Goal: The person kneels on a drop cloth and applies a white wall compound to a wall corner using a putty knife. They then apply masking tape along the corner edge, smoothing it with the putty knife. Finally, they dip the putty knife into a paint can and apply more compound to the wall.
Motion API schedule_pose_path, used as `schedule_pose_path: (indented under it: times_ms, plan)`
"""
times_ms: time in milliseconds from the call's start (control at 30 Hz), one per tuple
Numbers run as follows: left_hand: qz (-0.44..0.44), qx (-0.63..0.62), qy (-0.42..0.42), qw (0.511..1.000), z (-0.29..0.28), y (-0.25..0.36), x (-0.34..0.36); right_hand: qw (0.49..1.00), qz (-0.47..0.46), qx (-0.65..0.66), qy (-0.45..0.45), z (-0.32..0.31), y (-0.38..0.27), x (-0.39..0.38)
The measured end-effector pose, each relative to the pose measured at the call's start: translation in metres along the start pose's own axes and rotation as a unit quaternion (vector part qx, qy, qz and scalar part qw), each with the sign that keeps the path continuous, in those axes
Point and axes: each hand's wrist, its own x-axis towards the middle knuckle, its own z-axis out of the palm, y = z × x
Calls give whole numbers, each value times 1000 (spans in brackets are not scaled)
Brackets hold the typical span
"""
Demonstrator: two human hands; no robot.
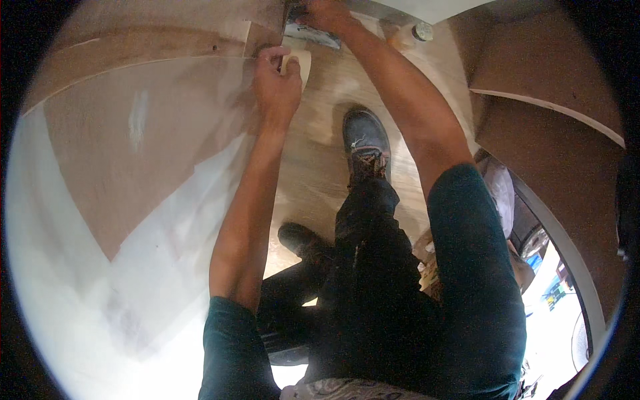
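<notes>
Board (pixel 153 140): large flat brown sheet, plywood or the like, on the floor (pixel 313 167) at the left, its far right corner meeting a second panel (pixel 133 40) beyond it; judged stiff, heavy and awkward for one person, best taken along a long edge with both hands well apart, the faces too smooth to pinch. Stacked panels (pixel 553 127): brown sheets at the right, overlapping, pale cut edges showing; likely as rigid. Boot (pixel 365 137): dark, worn, laced, planted on the floor between the two arms; a second dark shoe (pixel 300 240) lies nearer the body. Scraper (pixel 310 33): flat metallic blade at the far edge of the floor area, partly under the right hand (pixel 327 15), which is closed over its upper part; judged light, stiff, thin-edged, to be held by the handle end, not the blade. Pad (pixel 298 65): small pale piece, perhaps a tape roll or a sanding block, I cannot tell which, at the board's far right corner, gripped by the left hand (pixel 277 83), fingers curled around it; judged light and slightly yielding, easily held between thumb and fingers. Jar (pixel 421 31): small round container with a dark rim, far right of the scraper, untouched.
</notes>
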Motion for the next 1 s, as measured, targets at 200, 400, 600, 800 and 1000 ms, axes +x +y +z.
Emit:
schedule_pose_path:
  times_ms: [200,400,600,800,1000]
  plan:
    - [-28,34,1,999,-2,10,7,1000,26,7,-3,-1,-9,7]
    - [51,61,31,996,4,0,14,996,-70,-45,22,8,5,19]
    - [21,42,19,999,-2,4,11,997,-59,-52,19,4,-7,10]
    - [-13,99,-49,994,5,10,9,995,-37,-15,91,18,-8,4]
    - [51,133,-61,988,24,3,10,984,-110,-69,121,27,20,12]
